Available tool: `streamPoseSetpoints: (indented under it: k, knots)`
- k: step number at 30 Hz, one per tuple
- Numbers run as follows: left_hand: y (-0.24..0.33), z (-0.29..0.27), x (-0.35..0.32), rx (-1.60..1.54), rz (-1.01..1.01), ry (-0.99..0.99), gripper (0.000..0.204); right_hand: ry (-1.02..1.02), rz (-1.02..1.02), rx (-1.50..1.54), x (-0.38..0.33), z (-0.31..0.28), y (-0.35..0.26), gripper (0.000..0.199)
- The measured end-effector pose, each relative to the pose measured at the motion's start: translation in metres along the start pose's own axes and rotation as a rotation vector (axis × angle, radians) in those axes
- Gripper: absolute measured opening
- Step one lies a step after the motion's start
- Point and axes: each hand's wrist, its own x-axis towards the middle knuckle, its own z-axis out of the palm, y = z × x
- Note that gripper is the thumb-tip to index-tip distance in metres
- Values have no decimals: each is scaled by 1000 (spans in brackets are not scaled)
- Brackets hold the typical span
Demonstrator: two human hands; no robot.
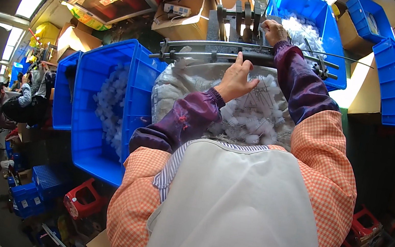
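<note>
My left hand [237, 79] hovers over the cloth [177, 86] spread in front of me. Its index finger reaches toward the metal rails [201, 53], and its thumb stands apart; I see nothing in it. Small translucent white plastic pieces [253, 117] lie heaped on the cloth, some with thin pins or wires among them. Farther off, my right hand [274, 32] is closed beside the dark bench machine [247, 22]. Its fingertips are bent together, and what they pinch, if anything, is too small to make out.
A blue bin [93, 146] of white pieces stands at my left, another blue bin [341, 48] at the far right. Cardboard boxes [185, 18] sit behind the rails. A thin rod [355, 60] sticks out rightward. Red stools [85, 199] stand low at both sides.
</note>
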Motion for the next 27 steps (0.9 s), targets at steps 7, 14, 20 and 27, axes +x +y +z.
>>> streamPoseSetpoints:
  k: [7, 14, 20, 27]
  knots:
    - [-11, 1, 0, 9, 229, 325, 35, 135, -53, 115, -24, -25, -14, 12]
    - [9, -21, 26, -441, -38, 340, 29, 61, -128, 418, -83, -74, -78, 34]
    - [10, -30, 20, -425, 73, 306, 18, -23, -299, 411, -96, -90, -101, 37]
    - [-11, -31, 11, -272, 280, 354, 22, -366, -177, 435, -86, -72, -64, 26]
